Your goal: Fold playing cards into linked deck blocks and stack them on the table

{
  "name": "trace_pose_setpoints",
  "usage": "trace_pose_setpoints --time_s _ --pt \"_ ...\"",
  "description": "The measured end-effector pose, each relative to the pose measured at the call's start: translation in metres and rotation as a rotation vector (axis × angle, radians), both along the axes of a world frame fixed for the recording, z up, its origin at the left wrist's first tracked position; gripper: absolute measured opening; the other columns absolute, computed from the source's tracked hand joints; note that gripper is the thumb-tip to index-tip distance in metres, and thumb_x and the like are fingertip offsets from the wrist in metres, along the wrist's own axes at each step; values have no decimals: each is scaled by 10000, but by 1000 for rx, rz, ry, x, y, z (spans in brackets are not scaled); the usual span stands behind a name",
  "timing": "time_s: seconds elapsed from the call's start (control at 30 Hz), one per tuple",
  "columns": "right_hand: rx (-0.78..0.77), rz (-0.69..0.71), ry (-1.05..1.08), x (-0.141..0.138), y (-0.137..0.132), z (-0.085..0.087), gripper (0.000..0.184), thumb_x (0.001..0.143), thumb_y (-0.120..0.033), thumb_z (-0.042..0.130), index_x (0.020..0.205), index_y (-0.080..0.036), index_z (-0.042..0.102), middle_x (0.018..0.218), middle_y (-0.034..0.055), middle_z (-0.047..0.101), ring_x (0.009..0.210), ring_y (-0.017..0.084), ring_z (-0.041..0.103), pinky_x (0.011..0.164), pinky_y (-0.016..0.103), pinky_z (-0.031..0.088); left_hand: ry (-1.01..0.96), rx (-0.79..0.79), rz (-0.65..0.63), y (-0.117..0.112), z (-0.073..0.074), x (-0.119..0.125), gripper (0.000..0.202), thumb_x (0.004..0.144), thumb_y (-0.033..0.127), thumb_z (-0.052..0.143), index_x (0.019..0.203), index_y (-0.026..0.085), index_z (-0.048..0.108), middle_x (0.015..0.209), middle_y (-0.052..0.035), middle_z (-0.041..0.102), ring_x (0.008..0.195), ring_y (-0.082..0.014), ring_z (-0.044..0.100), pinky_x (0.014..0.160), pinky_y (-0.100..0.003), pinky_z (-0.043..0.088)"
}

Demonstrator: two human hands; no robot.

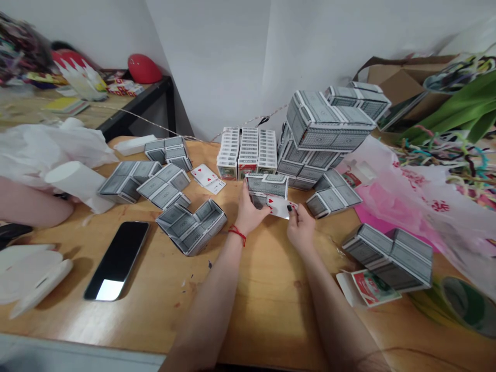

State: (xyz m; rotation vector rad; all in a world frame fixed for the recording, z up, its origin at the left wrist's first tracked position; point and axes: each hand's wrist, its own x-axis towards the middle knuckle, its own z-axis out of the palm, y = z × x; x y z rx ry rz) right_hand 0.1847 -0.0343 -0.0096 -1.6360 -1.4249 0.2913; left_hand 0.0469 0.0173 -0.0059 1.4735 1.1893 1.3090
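My left hand (250, 209), with a red string at the wrist, grips a stack of grey-backed playing cards (267, 187) at the middle of the wooden table (251, 289). My right hand (300, 227) pinches a face-up card with red hearts (279, 205) at the bottom of that stack. Both hands are closed on the cards.
Grey card bundles lie around: (191, 222), (127, 181), (395, 256), with a tall pile (329, 129) and boxed decks (248, 152) behind. A black phone (118, 258) lies left. Loose cards (207, 178), a pink bag (406, 191), a card box (368, 287), white plastic (46, 150).
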Motion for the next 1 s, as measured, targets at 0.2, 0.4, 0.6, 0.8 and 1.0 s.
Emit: trace_pose_setpoints --time_s 0.2,0.4,0.6,0.8,1.0 --pt "-26 38 69 5 2 -5 212 792 -287 385 598 -205 357 510 -48 356 479 105 326 474 224 232 174 74 7 -2 -1 0 906 557 138 627 1339 173 171 1301 -127 361 1225 -244 335 1036 -390 263" --pt "-46 44 83 6 3 -5 210 798 -307 387 618 -199 398 520 -46 361 496 109 327 487 227 241 182 72 -12 -3 -2 3 932 557 137 628 1350 180 140 1343 -127 312 1256 -244 293 1051 -382 243" --pt "-24 18 95 4 2 -7 204 804 -282 370 624 -196 412 552 -35 391 531 117 360 517 232 273 56 -16 -92 -4 -2 10 963 591 134 608 1365 191 39 1344 -121 331 1231 -224 349 1021 -381 295" --pt "-40 42 137 5 4 -10 196 804 -290 365 653 -190 440 577 -23 433 546 124 383 530 240 297 -15 -44 -128 -5 -4 13 957 613 135 606 1367 200 18 1370 -120 294 1253 -219 322 1037 -384 268" --pt "-26 58 125 2 4 -8 205 805 -312 358 684 -187 466 598 -12 472 576 135 414 555 245 315 -15 -25 -136 -8 -4 17 973 604 131 613 1368 197 15 1378 -131 276 1258 -218 310 1050 -374 243"
